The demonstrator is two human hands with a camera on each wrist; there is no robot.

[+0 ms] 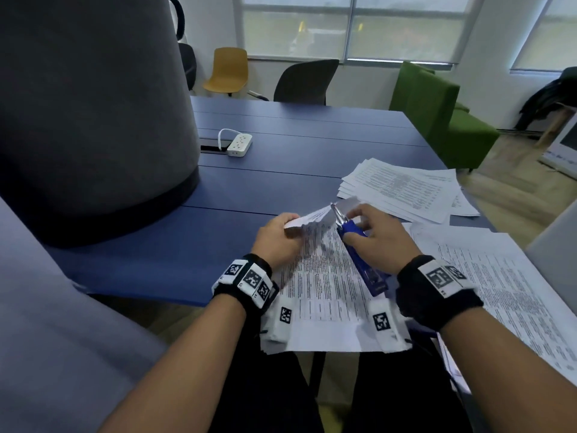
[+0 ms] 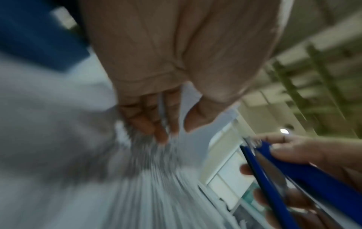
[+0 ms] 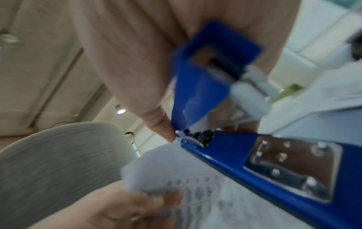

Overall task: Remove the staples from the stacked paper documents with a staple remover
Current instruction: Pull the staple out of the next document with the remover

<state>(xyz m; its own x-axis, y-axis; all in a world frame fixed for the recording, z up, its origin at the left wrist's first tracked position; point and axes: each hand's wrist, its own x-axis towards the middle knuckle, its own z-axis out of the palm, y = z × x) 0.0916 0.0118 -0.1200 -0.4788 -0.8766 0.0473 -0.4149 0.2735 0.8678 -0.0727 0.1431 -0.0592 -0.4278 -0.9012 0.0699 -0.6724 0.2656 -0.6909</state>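
Observation:
A stapled paper document [image 1: 315, 273] lies at the table's near edge with its far corner bent up. My left hand [image 1: 281, 235] grips that raised corner [image 1: 312, 218]; in the left wrist view the fingers [image 2: 149, 122] lie against the blurred sheets [image 2: 149, 186]. My right hand [image 1: 374, 235] holds a blue staple remover [image 1: 362, 254] with a metal nose [image 1: 335, 210] at the lifted corner. In the right wrist view the blue staple remover [image 3: 254, 162] meets the paper corner [image 3: 156, 167] near my thumb tip. The staple itself is not visible.
A fanned pile of printed sheets [image 1: 402, 189] lies at the far right and more pages [image 1: 499, 292] at the near right. A large grey cylinder [image 1: 93, 120] stands at the left on the blue table [image 1: 281, 145]. A white power strip [image 1: 239, 144] lies beyond.

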